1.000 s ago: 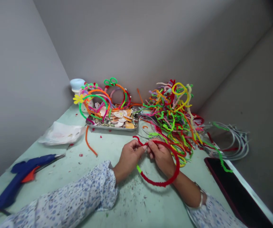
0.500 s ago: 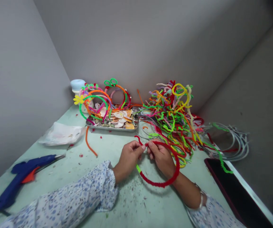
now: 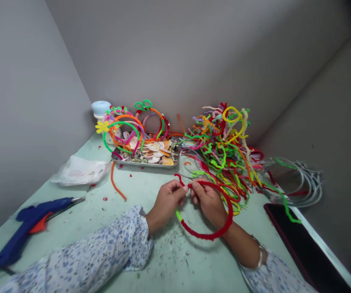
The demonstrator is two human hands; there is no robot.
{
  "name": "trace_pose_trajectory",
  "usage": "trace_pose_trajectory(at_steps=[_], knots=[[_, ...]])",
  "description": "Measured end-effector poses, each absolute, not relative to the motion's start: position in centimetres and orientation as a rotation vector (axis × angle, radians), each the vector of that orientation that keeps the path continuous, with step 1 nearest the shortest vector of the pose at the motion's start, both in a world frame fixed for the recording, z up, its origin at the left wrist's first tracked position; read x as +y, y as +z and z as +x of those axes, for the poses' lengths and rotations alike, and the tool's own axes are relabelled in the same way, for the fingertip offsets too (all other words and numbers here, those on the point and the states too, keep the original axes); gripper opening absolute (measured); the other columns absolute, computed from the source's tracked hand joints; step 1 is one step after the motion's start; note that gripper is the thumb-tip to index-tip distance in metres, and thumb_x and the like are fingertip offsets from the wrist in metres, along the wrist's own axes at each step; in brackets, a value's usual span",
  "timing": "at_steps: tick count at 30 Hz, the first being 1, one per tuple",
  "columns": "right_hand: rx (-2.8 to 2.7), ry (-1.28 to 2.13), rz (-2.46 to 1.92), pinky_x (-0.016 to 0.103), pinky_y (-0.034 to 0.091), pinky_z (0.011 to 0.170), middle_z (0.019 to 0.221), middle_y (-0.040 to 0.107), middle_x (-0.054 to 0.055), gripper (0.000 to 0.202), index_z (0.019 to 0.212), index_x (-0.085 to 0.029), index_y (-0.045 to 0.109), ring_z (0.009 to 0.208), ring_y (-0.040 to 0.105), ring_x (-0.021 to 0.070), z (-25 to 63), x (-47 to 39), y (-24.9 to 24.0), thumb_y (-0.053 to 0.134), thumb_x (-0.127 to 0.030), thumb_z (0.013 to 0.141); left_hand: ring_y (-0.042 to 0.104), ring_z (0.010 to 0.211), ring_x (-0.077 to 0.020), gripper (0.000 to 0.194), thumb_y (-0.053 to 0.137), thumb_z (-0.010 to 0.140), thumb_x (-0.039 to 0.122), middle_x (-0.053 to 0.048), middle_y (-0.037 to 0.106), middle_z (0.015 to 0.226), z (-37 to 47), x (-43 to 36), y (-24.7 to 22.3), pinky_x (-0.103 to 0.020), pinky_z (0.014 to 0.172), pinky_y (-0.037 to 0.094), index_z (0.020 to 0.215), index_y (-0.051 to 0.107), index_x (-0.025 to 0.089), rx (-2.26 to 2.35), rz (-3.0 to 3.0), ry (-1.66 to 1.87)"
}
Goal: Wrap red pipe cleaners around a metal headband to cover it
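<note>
Between my hands is a red hoop wrapped in fuzzy pipe cleaner [image 3: 209,236], with a short lime-green stretch on its left side. My left hand [image 3: 169,200] is closed in a pinch on the hoop's upper left, where a loose red end curls up above the fingers. Close beside it, my right hand [image 3: 207,200] pinches the red wrap with thumb and forefinger. The hoop's right side passes in front of my right wrist. The fingertips of both hands nearly meet, and the small detail between them is partly hidden.
A metal tray [image 3: 144,164] of shells stands behind, with finished colourful hoops [image 3: 123,122] on it. Right of it is a heap of pipe cleaners [image 3: 221,138], then coiled wire [image 3: 311,183] and a phone [image 3: 303,244]. At left lie a blue glue gun [image 3: 31,224] and a plastic bag [image 3: 82,171].
Hardly anything differs. Both hands keep their pinch on the red hoop, and the whole view has shifted very slightly.
</note>
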State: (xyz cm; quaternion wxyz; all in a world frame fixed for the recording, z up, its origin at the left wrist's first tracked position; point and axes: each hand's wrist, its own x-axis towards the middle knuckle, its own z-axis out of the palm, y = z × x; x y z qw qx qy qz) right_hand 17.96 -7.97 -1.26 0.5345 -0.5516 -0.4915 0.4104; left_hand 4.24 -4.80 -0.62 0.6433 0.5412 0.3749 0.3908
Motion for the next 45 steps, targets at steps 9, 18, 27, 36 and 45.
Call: trace_pose_trajectory(at_steps=[9,18,27,36,45], knots=[[-1.195,1.005,-1.336,0.022,0.036,0.047,0.05,0.048,-0.004,0.042,0.066,-0.018,0.054,0.045,0.044,0.01,18.3,-8.1,-1.5,0.047,-0.054,0.086,0.04,0.045,-0.0083,0.031,0.059,0.077,0.041,0.003,0.048,0.047,4.3,-4.7,-0.2,-0.022,0.049,0.031,0.059,0.05,0.016,0.868,1.23,0.866],[-1.224,1.027,-1.28,0.023,0.038,0.048,0.055,0.05,-0.003,0.04,0.068,-0.019,0.054,0.048,0.045,0.0107,18.1,-8.0,-1.3,0.048,-0.055,0.085,0.038,0.042,-0.0071,0.024,0.058,0.073,0.036,0.004,0.046,0.046,4.2,-4.4,-0.3,-0.021,0.046,0.027,0.06,0.051,0.016,0.861,1.13,0.795],[-1.249,1.018,-1.256,0.023,0.039,0.048,0.058,0.051,-0.002,0.038,0.071,-0.019,0.055,0.049,0.046,0.0111,17.9,-8.1,-1.2,0.049,-0.054,0.085,0.035,0.038,-0.0062,0.021,0.057,0.069,0.03,0.005,0.044,0.043,4.2,-4.4,0.6,-0.022,0.043,0.024,0.055,0.047,0.017,0.858,1.056,0.761],[-1.251,1.006,-1.227,0.023,0.039,0.049,0.062,0.052,-0.002,0.033,0.075,-0.019,0.055,0.051,0.047,0.0108,18.2,-8.0,-1.5,0.049,-0.049,0.087,0.038,0.043,-0.0066,0.023,0.059,0.073,0.034,0.004,0.046,0.049,4.2,-4.3,0.1,-0.021,0.045,0.026,0.063,0.05,0.016,0.824,1.071,0.724],[-1.157,0.962,-1.348,0.022,0.038,0.048,0.056,0.051,-0.003,0.038,0.069,-0.018,0.054,0.049,0.046,0.0102,18.3,-7.6,-1.8,0.049,-0.052,0.086,0.044,0.048,-0.0079,0.032,0.052,0.083,0.044,0.002,0.052,0.058,4.3,-4.3,-0.8,-0.022,0.052,0.034,0.07,0.052,0.015,0.824,1.199,0.8]])
